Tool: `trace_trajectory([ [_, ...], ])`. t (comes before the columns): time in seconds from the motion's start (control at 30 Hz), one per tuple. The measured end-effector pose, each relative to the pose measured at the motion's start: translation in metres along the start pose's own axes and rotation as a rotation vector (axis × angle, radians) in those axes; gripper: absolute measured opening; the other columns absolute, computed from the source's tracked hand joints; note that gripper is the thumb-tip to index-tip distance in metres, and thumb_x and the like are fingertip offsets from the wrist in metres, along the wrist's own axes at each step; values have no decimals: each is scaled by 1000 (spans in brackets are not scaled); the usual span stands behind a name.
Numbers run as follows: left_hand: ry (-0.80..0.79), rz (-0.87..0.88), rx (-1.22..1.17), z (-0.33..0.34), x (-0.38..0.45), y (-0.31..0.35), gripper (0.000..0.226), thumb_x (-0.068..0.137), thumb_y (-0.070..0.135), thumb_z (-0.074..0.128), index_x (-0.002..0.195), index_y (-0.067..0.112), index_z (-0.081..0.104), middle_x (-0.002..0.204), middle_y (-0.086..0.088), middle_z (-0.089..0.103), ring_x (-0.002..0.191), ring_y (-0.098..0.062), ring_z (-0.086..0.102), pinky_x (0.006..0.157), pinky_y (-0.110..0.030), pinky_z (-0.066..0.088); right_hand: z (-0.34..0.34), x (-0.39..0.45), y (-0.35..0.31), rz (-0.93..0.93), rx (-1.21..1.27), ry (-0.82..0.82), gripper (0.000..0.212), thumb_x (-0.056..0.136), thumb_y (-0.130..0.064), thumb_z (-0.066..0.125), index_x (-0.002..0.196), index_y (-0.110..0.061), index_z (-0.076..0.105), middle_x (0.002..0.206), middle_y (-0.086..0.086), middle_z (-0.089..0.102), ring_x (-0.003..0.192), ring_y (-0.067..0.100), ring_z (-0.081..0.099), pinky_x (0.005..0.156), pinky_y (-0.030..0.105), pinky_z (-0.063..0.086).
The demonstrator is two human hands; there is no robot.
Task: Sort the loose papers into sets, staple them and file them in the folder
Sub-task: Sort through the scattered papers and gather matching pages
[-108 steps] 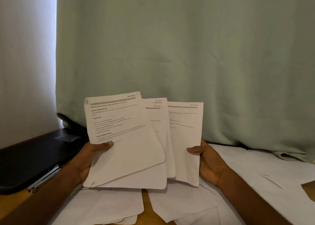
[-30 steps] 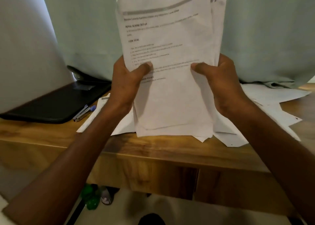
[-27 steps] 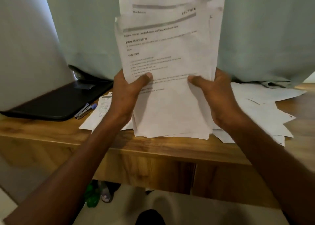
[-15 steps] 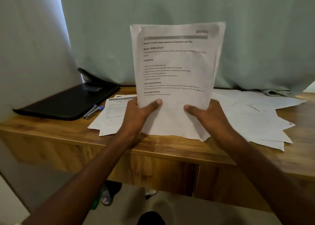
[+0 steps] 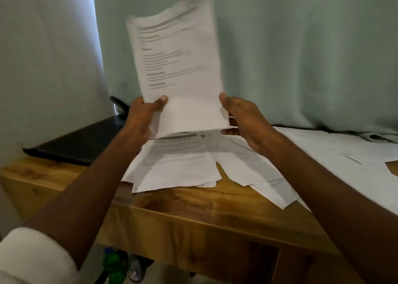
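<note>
Left hand pinches the sheaf at its lower left, thumb on the front; right hand cups the lower right edge, fingers loosely curled; sheaf upright, above the desk. Loose papers lie beneath at 6 o'clock; folder at 9 o'clock.

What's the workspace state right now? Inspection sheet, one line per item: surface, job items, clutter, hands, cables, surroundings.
Surface: wooden desk, grain visible along its front edge.
Job's things: held set of papers, upright above the desk, motion-blurred; loose papers lie spread on the desk; black folder lies flat at the left. Stapler: nothing seen.
Clutter: green bottle on the floor under the desk.
Grippers: left hand grips the set's lower left edge, thumb on front; right hand is at its lower right edge, thumb at the sheet edge.
Cables: nothing seen.
Surroundings: pale green curtain behind the desk.
</note>
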State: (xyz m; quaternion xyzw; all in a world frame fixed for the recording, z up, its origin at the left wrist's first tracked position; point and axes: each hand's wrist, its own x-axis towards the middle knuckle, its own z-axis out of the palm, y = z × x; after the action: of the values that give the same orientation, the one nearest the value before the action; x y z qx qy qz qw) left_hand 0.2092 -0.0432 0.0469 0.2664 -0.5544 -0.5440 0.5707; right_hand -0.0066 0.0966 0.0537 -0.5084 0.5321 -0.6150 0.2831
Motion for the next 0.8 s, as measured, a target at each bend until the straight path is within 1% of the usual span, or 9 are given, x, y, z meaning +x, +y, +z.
trace_trajectory([
  [0.1,187,-95,-202,-14,33,-12,36,93,19,76,127,23,64,125,-6,71,115,-33,67,97,-58,56,5,35,16,65,-89,72,29,101,-44,60,108,-18,71,98,1,80,81,15,77,62,26,58],
  [0.17,266,-123,-224,-16,48,-26,36,94,21,76,128,23,63,125,-5,69,115,-31,65,100,-57,54,10,52,38,76,-309,100,14,100,-29,62,99,-19,72,93,4,79,71,14,75,55,22,51],
  [0.2,283,-130,-221,-16,55,-35,32,94,22,75,124,24,64,123,-4,70,114,-30,65,100,-57,54,13,57,52,50,-453,97,13,99,-29,63,95,-22,72,91,2,79,70,15,74,56,23,50],
  [0.3,299,-138,-207,-16,70,-61,24,95,19,74,116,25,65,117,0,70,111,-26,65,98,-52,55,24,58,92,-38,-823,84,24,95,-52,64,91,-29,71,83,-9,72,77,12,68,71,29,50],
  [0.37,299,-136,-211,-18,80,-70,29,95,18,74,121,25,63,117,1,71,111,-26,67,90,-49,59,29,56,109,-52,-967,50,33,90,-64,63,95,-31,68,79,-15,66,78,8,64,68,28,44],
  [0.43,270,-96,-196,-21,85,-73,26,94,16,75,115,28,64,112,4,75,104,-22,70,77,-42,62,32,56,113,-55,-1000,20,38,88,-69,63,103,-34,66,83,-16,63,82,8,63,70,29,43],
  [0.47,250,-77,-201,-22,85,-74,25,94,14,75,113,28,66,110,5,76,104,-21,71,76,-41,62,33,56,111,-57,-997,21,41,87,-70,63,107,-35,65,86,-15,63,85,8,63,73,29,43],
  [0.7,220,-128,-222,-18,76,-81,38,97,11,69,134,18,62,123,-4,73,114,-30,68,94,-52,58,30,52,110,-43,-1098,-91,43,84,-66,70,109,-32,65,92,-15,54,87,9,56,73,29,40],
  [0.8,215,-121,-206,-16,75,-82,39,98,9,68,136,16,61,125,-6,72,114,-30,68,96,-54,57,26,52,109,-33,-1076,-26,32,92,-56,67,111,-30,67,94,-11,62,90,12,61,73,28,40],
])
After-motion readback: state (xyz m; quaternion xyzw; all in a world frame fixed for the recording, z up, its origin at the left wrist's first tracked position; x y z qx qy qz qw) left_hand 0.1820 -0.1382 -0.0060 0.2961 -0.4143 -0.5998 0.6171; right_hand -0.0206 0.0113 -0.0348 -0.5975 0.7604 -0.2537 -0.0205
